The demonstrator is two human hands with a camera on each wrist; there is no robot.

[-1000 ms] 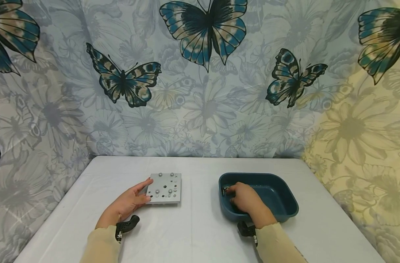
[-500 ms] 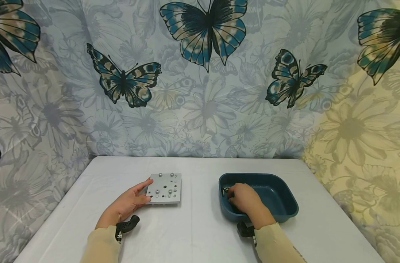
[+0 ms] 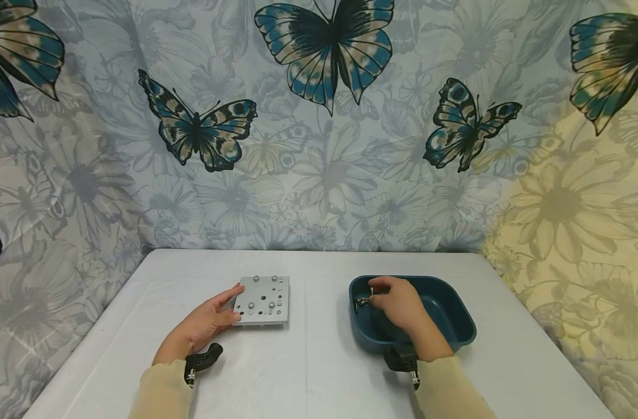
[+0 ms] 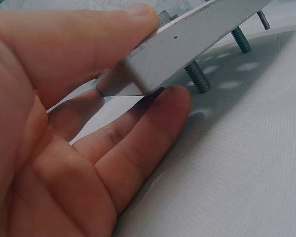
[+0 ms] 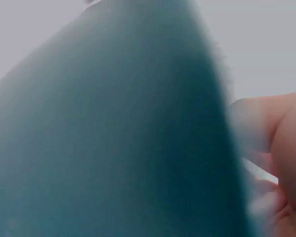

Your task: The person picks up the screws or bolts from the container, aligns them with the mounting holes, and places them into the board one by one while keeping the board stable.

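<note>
My left hand (image 3: 206, 321) grips the left edge of a square silver metal plate (image 3: 263, 285). In the left wrist view the thumb lies on top and fingers reach underneath. Several bolts (image 3: 271, 305) stand in the plate's holes, and their threaded shanks (image 4: 197, 76) stick out below, over the cloth. Over the left part of a dark blue plastic bin (image 3: 445, 317), my right hand (image 3: 400, 302) pinches a small bolt (image 3: 371, 292) between thumb and fingertips. More metal bolts (image 3: 361, 302) lie beneath it at the bin's left end. The bin's blurred wall hides much of the right wrist view.
A white cloth covers the table (image 3: 319, 361). Behind it hangs a floral curtain (image 3: 329, 192) with butterfly prints. Black wrist cameras (image 3: 202, 358) sit on both wrists. The bin's raised rim (image 3: 403, 276) surrounds the loose bolts.
My right hand has lifted a little from low in the bin and turned, and a bolt now shows at its fingertips. The left hand and plate stay where they were.
</note>
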